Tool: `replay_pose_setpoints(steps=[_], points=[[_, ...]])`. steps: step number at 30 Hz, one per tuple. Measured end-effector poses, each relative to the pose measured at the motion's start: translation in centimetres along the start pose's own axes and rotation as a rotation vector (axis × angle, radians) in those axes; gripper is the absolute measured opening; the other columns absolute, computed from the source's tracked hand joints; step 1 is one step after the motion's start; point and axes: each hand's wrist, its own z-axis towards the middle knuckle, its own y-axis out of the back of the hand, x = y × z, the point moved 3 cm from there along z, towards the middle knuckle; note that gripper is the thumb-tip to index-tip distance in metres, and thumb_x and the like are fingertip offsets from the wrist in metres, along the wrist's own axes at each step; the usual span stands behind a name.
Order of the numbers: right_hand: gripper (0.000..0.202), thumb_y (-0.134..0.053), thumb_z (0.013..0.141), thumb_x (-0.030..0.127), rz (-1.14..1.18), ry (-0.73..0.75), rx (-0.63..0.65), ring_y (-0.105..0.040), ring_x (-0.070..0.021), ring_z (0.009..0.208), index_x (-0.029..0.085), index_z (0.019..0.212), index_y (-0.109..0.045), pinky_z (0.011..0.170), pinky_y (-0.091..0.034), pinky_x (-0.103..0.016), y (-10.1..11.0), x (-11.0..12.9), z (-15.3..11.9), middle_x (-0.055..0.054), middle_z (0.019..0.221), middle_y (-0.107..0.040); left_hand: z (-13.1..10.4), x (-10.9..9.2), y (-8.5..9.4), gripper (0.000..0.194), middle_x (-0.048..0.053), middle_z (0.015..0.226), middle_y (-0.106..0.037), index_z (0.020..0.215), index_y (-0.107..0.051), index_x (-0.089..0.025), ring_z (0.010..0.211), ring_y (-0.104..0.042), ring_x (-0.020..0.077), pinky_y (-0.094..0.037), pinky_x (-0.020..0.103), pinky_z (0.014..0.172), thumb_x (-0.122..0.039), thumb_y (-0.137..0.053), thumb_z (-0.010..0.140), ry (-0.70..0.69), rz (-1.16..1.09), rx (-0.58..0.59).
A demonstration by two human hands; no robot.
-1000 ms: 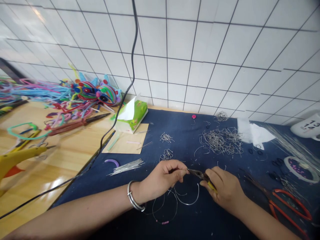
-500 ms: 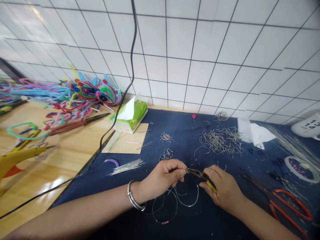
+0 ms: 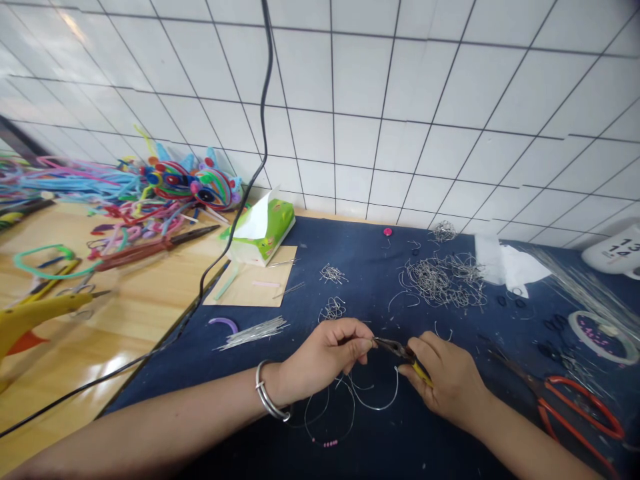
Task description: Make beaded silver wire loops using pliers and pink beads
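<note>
Left hand (image 3: 327, 353) is pinching, thumb to forefinger, what I am taking for a wire end, too small to make out. Right hand (image 3: 445, 373) is gripping yellow-handled long-nose pliers (image 3: 399, 349), nose meeting the left fingertips. Both are working above the navy cloth (image 3: 360, 250), mid-width, towards its near edge. Just below, wire loops are hanging or lying, one carrying pink beads (image 3: 331, 444); whether they are joining the pinched end, I cannot tell. A tangle of bent wires (image 3: 435, 280) is lying nearer the far edge. Step in hand, I am judging: shaping or nipping that end. The next move is calling for a firm left pinch and a small, controlled wrist turn.
</note>
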Motion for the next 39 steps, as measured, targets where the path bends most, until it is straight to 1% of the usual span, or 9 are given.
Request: replay_pose_setpoints(steps=[5,8,12,16,23,26,39], points=[[0.024,-0.051,0.082,0.032,-0.03,0.02,-0.014,-0.047,-0.0148,0.062,0.014,0.098,-0.048,0.055,-0.04,-0.026,0.1,0.09,-0.14,-0.006,0.076,-0.049,-0.11,0.14,-0.13,0.02,-0.001,0.065,-0.053,0.08,-0.056,-0.013,0.049,-0.039,0.0054,-0.031,0.02,0.048,-0.032,-0.05,0.084,0.014,-0.016,0.004],[0.025,-0.052,0.081,0.033,-0.016,0.007,-0.012,-0.047,-0.0149,0.063,0.015,0.099,-0.048,0.056,-0.041,-0.027,0.01,0.02,-0.22,-0.005,0.077,-0.049,-0.08,0.17,-0.14,0.021,-0.001,0.064,-0.053,0.079,-0.055,-0.013,0.049,-0.04,0.0053,-0.031,0.02,0.048,-0.032,-0.05,0.084,0.012,-0.03,0.003],[0.03,-0.05,0.082,0.035,0.105,-0.044,0.047,-0.048,-0.0158,0.068,0.014,0.103,-0.046,0.06,-0.042,-0.028,-0.08,-0.1,-0.02,-0.007,0.081,-0.05,0.02,0.07,0.01,0.02,-0.001,0.065,-0.053,0.08,-0.056,-0.013,0.049,-0.039,0.0052,-0.032,0.02,0.048,-0.031,-0.05,0.084,-0.006,-0.02,-0.009],[0.029,-0.048,0.083,0.035,0.206,-0.063,0.11,-0.048,-0.0158,0.07,0.015,0.103,-0.045,0.062,-0.042,-0.029,-0.05,-0.12,0.17,-0.006,0.082,-0.049,0.09,-0.02,0.1,0.019,-0.001,0.065,-0.053,0.079,-0.056,-0.012,0.05,-0.04,0.0054,-0.033,0.02,0.048,-0.03,-0.05,0.084,-0.023,0.01,-0.011],[0.028,-0.047,0.083,0.035,0.218,-0.061,0.123,-0.047,-0.0153,0.069,0.015,0.102,-0.046,0.061,-0.042,-0.028,0.0,-0.2,0.13,-0.005,0.081,-0.049,0.09,0.12,0.11,0.02,-0.001,0.064,-0.054,0.078,-0.054,-0.012,0.047,-0.042,0.0052,-0.034,0.019,0.047,-0.031,-0.05,0.083,0.004,-0.006,0.001],[0.027,-0.047,0.083,0.034,0.215,-0.053,0.109,-0.048,-0.0152,0.068,0.015,0.102,-0.046,0.061,-0.042,-0.028,0.01,-0.14,0.12,-0.005,0.081,-0.049,0.1,0.19,0.11,0.02,-0.001,0.064,-0.055,0.078,-0.054,-0.013,0.046,-0.043,0.0051,-0.034,0.019,0.047,-0.031,-0.05,0.083,0.015,-0.015,0.015],[0.025,-0.045,0.084,0.034,0.181,-0.001,0.082,-0.049,-0.0138,0.063,0.015,0.099,-0.047,0.056,-0.042,-0.026,-0.11,0.12,-0.02,-0.005,0.077,-0.05,0.12,-0.09,0.09,0.018,0.0,0.065,-0.054,0.078,-0.055,-0.012,0.051,-0.043,0.006,-0.034,0.02,0.05,-0.028,-0.049,0.085,-0.032,0.018,0.038]])
